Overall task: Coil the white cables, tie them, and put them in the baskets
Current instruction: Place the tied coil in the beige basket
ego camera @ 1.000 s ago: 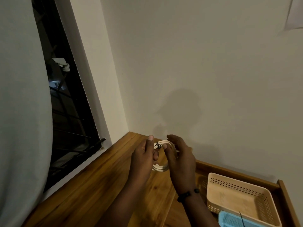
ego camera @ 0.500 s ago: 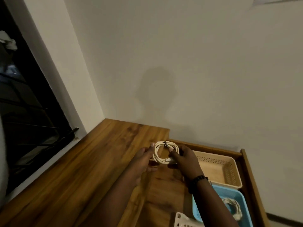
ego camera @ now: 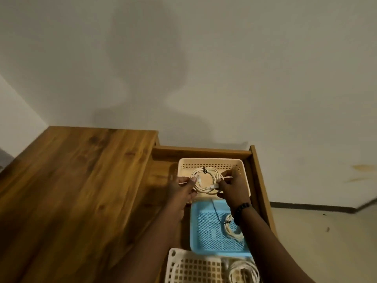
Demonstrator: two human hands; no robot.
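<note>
A coiled white cable (ego camera: 206,174), bound at its top with a dark tie, hangs over the beige basket (ego camera: 210,161). My left hand (ego camera: 181,189) pinches the coil's left side. My right hand (ego camera: 231,186) grips its right side near the plug end. Below lies a blue basket (ego camera: 204,227) holding another tied white coil (ego camera: 231,227), partly hidden by my right forearm. At the bottom edge a white basket (ego camera: 193,266) holds a third coil (ego camera: 242,272).
The three baskets sit in a row inside a lower wooden tray (ego camera: 259,176) beside the wooden tabletop (ego camera: 81,190). A plain wall stands behind, and bare floor (ego camera: 326,242) lies to the right.
The view swung right and down. Both hands carried the tied coil from above the tabletop to over the beige basket, and the blue and white baskets came into sight.
</note>
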